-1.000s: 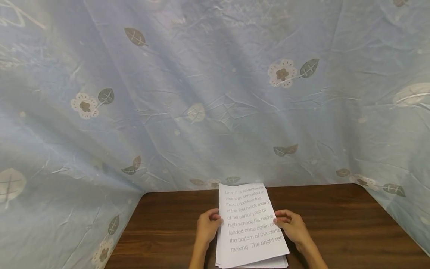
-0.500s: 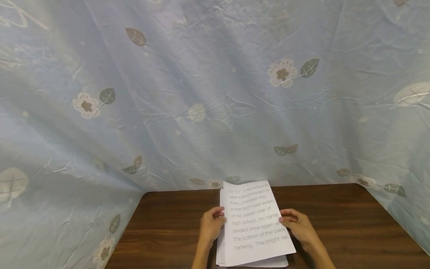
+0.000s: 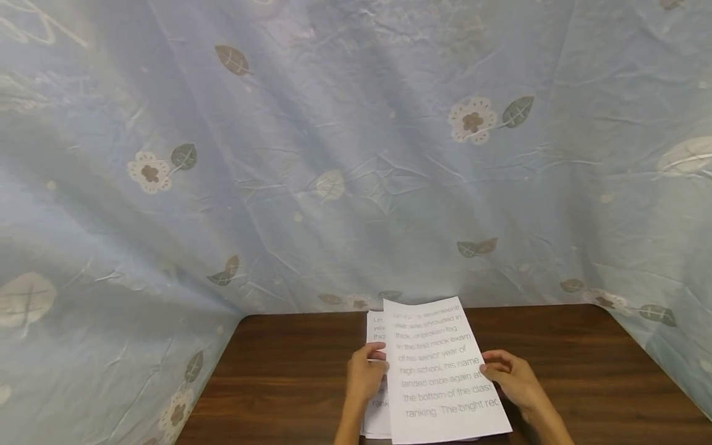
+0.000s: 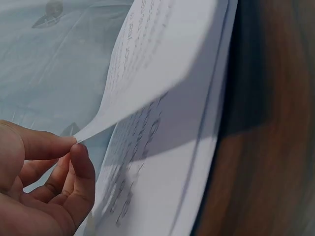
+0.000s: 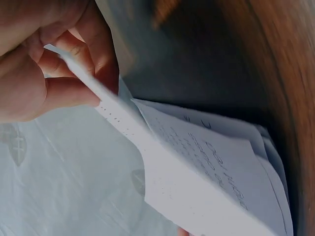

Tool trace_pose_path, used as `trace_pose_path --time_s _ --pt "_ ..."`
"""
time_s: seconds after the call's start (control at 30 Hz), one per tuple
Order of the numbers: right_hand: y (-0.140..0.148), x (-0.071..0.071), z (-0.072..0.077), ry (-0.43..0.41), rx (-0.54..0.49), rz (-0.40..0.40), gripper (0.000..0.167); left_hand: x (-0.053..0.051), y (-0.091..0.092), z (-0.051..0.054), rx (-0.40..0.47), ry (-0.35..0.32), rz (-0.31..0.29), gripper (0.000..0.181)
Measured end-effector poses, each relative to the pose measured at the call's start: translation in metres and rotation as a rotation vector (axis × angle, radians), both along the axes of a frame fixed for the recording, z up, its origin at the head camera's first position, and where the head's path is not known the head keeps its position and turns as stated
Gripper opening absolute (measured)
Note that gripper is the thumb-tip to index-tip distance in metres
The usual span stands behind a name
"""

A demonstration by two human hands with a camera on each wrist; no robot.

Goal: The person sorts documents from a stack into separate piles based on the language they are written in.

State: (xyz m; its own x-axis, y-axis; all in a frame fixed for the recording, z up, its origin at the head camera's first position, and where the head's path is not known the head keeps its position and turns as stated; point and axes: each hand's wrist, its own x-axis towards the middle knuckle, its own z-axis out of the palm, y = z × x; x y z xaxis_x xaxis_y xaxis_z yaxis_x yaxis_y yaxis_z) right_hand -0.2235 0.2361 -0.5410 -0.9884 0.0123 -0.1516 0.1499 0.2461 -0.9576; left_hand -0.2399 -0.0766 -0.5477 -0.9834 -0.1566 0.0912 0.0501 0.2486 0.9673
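A printed sheet of paper (image 3: 439, 371) is held up between both hands in the head view, above a stack of printed paper (image 3: 378, 417). At its left edge my left hand (image 3: 366, 374) pinches it; in the left wrist view, thumb and forefinger grip the lifted edge of the sheet (image 4: 152, 54), which casts a shadow on the stack (image 4: 157, 196). My right hand (image 3: 517, 380) pinches the opposite edge. The right wrist view shows the sheet (image 5: 177, 191) bowing from my right hand (image 5: 74, 64), apart from the pages (image 5: 211, 142) below. It covers most of the stack.
The papers lie on a dark brown wooden table (image 3: 278, 371). Behind and beside it hangs a pale blue cloth (image 3: 345, 235) with leaf and flower prints, close to the table's far edge.
Both hands have moved to the right with the sheet between them. The left side of the stack, with its printed lines, has come into view. The head view has shifted slightly.
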Motion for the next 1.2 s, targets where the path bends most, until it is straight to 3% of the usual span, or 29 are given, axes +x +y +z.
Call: trace_pose_path --time_s 0.4,0.8,1.2 --pt "0.033 0.005 0.001 -0.032 0.109 -0.003 0.046 0.006 0.037 -0.004 0.036 0.019 -0.005 0.044" --pt "0.063 0.010 -0.004 -0.058 0.144 0.000 0.050 0.007 0.060 -0.008 -0.008 -0.013 -0.036 0.044" --pt "0.091 0.012 -0.007 -0.115 0.126 -0.006 0.051 0.009 0.086 -0.008 0.010 -0.026 -0.070 0.041"
